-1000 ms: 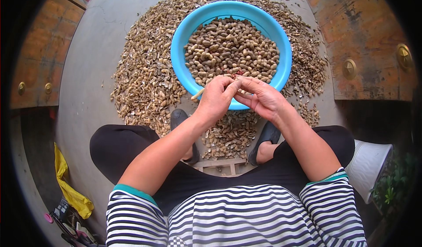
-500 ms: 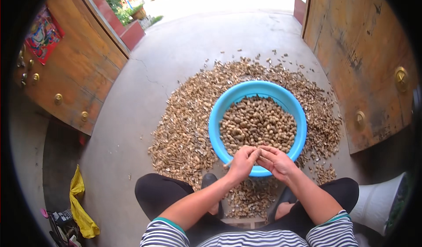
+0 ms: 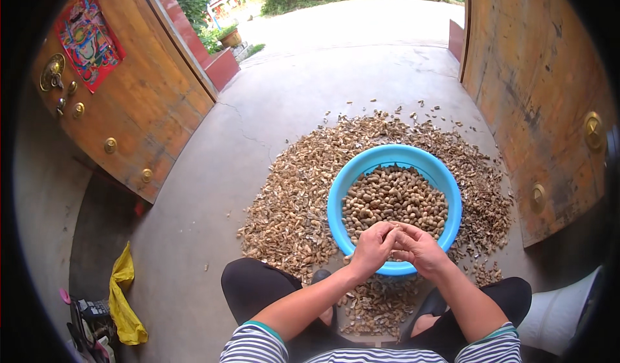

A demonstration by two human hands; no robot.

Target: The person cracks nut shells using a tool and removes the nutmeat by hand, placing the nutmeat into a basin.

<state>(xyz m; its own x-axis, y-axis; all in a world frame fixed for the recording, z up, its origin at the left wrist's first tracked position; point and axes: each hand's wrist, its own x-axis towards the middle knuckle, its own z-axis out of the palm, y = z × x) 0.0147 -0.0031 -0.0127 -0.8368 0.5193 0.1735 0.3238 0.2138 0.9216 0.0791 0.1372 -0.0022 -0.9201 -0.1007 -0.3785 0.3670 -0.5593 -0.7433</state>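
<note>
Over the near part of a blue plastic basin (image 3: 338,192), my left hand (image 3: 371,252) and my right hand (image 3: 423,249) meet at the fingertips. Both are closed, with thumbs and fingers pinched together. Whatever sits between the fingertips is hidden by the fingers. Unshelled peanuts (image 3: 395,196) fill the basin's lower part, just beyond my hands. Broken peanut shells (image 3: 290,201) lie thickly on the floor around the basin, and a smaller heap of shells (image 3: 378,308) lies between my feet.
Wooden doors stand on both sides, the left door (image 3: 139,85) and the right door (image 3: 536,98). A yellow bag (image 3: 123,298) lies at lower left beside a dark object with a pink tip. A white cone-shaped container (image 3: 555,314) is by my right knee. Beyond the doorway is bright pavement.
The view has tilted up and shifted left, so the scene sits lower and further right. My hands stay together over the basin, their fingers slightly re-posed.
</note>
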